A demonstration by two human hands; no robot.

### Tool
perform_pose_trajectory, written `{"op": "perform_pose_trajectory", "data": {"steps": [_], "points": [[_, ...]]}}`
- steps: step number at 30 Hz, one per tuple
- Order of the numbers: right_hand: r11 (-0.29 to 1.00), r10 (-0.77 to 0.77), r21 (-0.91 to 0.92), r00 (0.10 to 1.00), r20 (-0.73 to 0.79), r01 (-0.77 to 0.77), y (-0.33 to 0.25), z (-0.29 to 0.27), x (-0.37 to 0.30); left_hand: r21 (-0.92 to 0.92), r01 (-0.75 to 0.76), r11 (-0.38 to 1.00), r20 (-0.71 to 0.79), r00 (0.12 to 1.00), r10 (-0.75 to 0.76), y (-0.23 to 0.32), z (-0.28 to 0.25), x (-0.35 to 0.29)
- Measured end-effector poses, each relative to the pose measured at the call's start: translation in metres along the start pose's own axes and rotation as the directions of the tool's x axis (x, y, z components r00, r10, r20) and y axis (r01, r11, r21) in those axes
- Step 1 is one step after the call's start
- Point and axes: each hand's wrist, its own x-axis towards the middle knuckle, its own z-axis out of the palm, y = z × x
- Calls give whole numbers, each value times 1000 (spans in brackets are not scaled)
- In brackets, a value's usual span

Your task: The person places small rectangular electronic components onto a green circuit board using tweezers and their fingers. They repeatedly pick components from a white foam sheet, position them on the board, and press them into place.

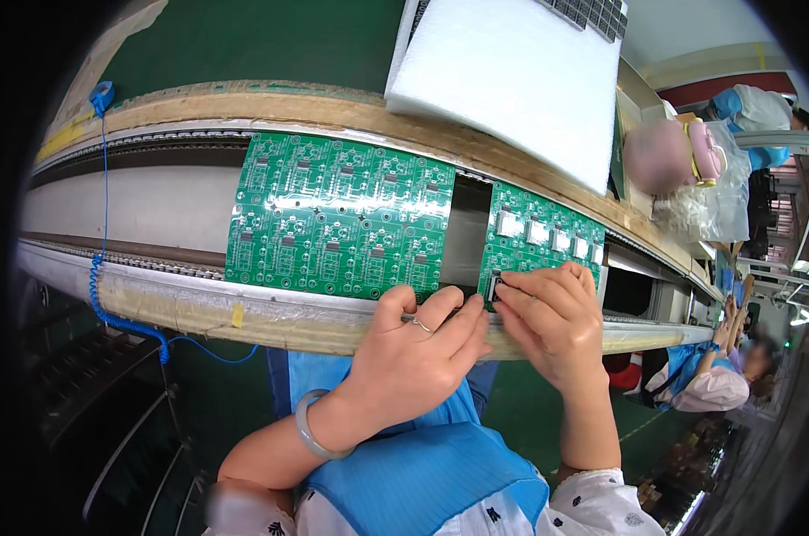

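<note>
The right hand (554, 323) has its fingertips pinched on a small black rectangular part (495, 285), at the lower left corner of the green circuit board panel with white squares (540, 256). The left hand (422, 357) is just beside, fingers bent; whether it grips something, I cannot tell.

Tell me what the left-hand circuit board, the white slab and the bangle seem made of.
Left-hand circuit board: probably rigid laminate with a glossy green coating, judging by the bright reflected streak.
White slab: likely plastic foam, matte; its evenly white face shows no sharp glare.
Bangle: smooth, pale grey, perhaps polished stone, glass or plastic; the look leaves it open.
</note>
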Motion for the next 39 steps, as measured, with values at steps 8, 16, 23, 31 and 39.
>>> {"op": "perform_pose_trajectory", "data": {"steps": [8,16,23,31,39], "points": [[998,40,47,999,25,-41,1,0,-1,-11,10,1000,9,1000,-10,2,1,1],[927,372,138,905,-206,-350,25,-21,-38,-54,87,995,45,995,-85,5,-9,13],[715,699,216,674,-239,-665,60,-9,-91,27,65,997,116,991,-68,0,-10,45],[697,716,239,679,-166,-676,59,-14,-94,155,-21,988,280,960,-23,10,-9,65],[687,726,224,667,-170,-691,62,-17,-101,171,-16,985,337,940,-43,15,-9,73]]}}
